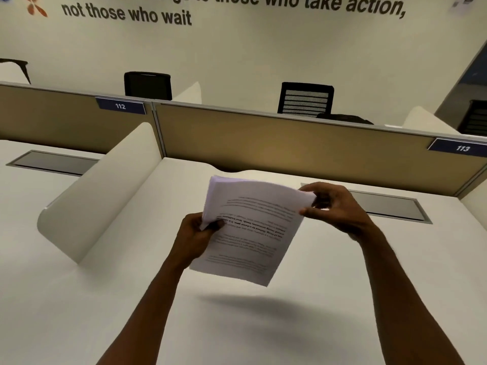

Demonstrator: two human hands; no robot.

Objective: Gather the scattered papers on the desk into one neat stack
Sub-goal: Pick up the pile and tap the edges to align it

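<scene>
A stack of white printed papers (pixel 250 230) hangs in the air above the white desk (pixel 131 299), tilted, with its text upside down to me. My left hand (pixel 196 237) grips the stack's left edge, thumb on top. My right hand (pixel 334 209) pinches the stack's far right corner between thumb and fingers. The sheets' far edges look roughly lined up. The stack casts a shadow on the desk below. No loose paper lies on the visible desk surface.
A white curved divider (pixel 105 191) rises at the left of the desk. A tan partition (pixel 290 143) labelled 112 and 113 closes the back. A grey cable hatch (pixel 390 209) sits behind my right hand. Black chairs (pixel 305 98) stand beyond the partition.
</scene>
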